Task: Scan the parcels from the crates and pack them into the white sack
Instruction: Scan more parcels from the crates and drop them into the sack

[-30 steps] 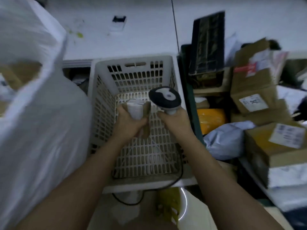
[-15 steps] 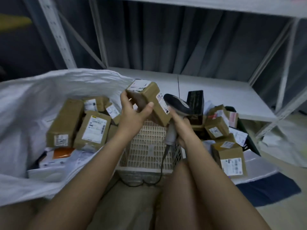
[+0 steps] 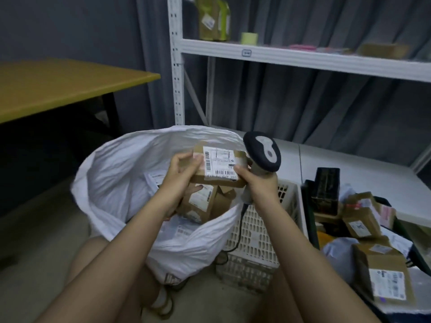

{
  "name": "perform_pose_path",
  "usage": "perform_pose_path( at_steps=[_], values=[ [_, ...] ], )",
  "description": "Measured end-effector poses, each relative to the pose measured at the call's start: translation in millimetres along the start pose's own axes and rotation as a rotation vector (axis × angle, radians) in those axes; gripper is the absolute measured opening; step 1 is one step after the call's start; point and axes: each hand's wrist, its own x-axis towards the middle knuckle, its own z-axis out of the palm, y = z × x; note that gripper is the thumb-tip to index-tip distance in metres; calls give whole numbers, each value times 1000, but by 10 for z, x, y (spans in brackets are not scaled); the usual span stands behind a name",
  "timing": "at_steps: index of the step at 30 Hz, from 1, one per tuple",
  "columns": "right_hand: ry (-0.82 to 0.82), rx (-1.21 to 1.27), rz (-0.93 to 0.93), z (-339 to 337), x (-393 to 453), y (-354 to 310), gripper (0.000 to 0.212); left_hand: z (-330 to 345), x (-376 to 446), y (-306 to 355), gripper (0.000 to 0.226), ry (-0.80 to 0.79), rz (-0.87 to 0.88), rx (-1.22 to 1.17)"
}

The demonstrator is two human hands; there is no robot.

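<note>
In the head view, the left hand (image 3: pixel 180 170) is gripping a small brown cardboard parcel with a white barcode label (image 3: pixel 219 167) by its left end, thumb on top and fingers curled beneath. The parcel is hanging above the open mouth of the large white plastic sack (image 3: pixel 130 183), label face up. The right hand (image 3: pixel 258 183) is wrapping round the handle of a grey and black handheld barcode scanner (image 3: pixel 262 151), while its thumb is pressing against the parcel's right edge. More brown labelled boxes (image 3: pixel 200 202) are lying inside the sack, just below the held one. A white perforated plastic crate (image 3: pixel 258 231) is standing just beside the sack on the right, and a dark crate of mixed parcels (image 3: pixel 363 227) is sitting further right.

Judging from this, the step is the drop into the sack. It would go best with the right thumb lifting away first, the left hand lowering the parcel well inside the rim, then releasing it flat onto the boxes so it is not catching the sack's folded edge.
</note>
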Motion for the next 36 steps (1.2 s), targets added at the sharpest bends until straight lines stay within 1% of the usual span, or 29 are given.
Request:
perform_pose_path(
  at_steps=[2, 4, 6, 8, 11, 14, 17, 20, 21, 24, 26, 27, 28, 29, 31, 32, 33, 36],
  values=[
    [-39, -84, -52, 95, -52, 18, 43, -112, 28, 8, 34, 52, -71, 41],
    [-79, -129, -52, 157, -77, 25, 34, -222, 57, 6, 39, 50, -131, 43],
    [-134, -160, -23, 191, -64, 40, 25, -304, 63, 4, 50, 47, -150, 13],
    [-128, -158, 18, 217, -49, 60, 28, -352, 58, -4, 56, 53, -142, -13],
    [-67, -107, 61, 241, -12, 121, 38, -379, 54, -15, 57, 36, -104, -35],
    [-48, -68, 49, 278, -1, 168, 39, -392, 53, -35, 58, 0, -92, -100],
    [-42, -46, 40, 309, -14, 124, 33, -377, 71, -61, 50, -50, -102, -123],
    [-43, -9, 28, 314, -4, 81, 29, -368, 80, -75, 23, -113, -175, 5],
    [-54, -33, 14, 305, 1, 56, 28, -372, 81, -76, 25, -129, -191, 79],
    [-139, -117, -21, 268, 32, -28, 22, -382, 110, -57, 56, -146, -156, 299],
    [-222, -179, -42, 257, 47, -86, 21, -351, 136, -11, 71, -211, -114, 301],
    [-265, -186, -50, 259, 51, -110, 20, -323, 150, 19, 75, -253, -93, 282],
    [-299, -176, -57, 267, 56, -126, 18, -289, 162, 53, 75, -282, -67, 270],
    [-316, -167, -63, 273, 61, -138, 17, -260, 187, 73, 68, -288, -32, 272],
    [-303, -162, -73, 281, 54, -173, 17, -198, 216, 131, 46, -238, 49, 304],
    [-283, -157, -75, 272, 53, -182, 18, -183, 235, 145, 39, -200, 69, 295],
    [-266, -136, -68, 248, 52, -184, 19, -180, 255, 146, 36, -152, 65, 243],
    [-265, -76, -41, 153, 12, -160, 21, -217, 290, 118, 32, 17, 0, -82]
  ],
)
